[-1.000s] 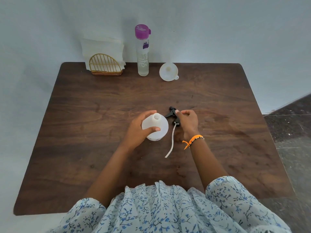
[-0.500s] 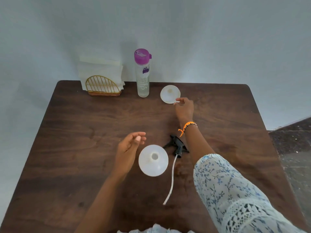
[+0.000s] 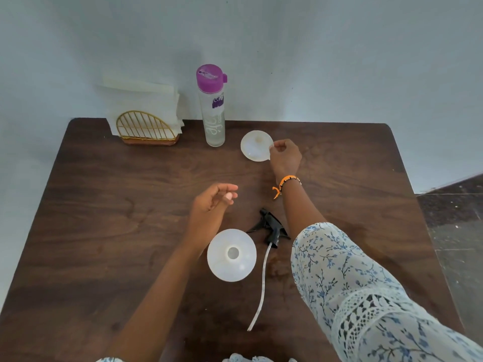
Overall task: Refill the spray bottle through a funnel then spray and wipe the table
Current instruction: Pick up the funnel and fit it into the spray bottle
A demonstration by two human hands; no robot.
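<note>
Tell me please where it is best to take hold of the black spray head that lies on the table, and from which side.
Probably grip the spray head at its black neck, just above where the white dip tube leaves it. It lies flat on the table, so come from above with fingers on both sides. The tube looks too thin to lift by, and the trigger would likely give.

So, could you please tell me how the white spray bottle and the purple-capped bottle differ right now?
The spray bottle is squat, opaque white and open-necked; the purple-capped bottle is tall, slim, clear and capped. The spray bottle stands near the person, the purple-capped bottle at the table's far edge. Both stand upright, untouched by either hand.
</note>
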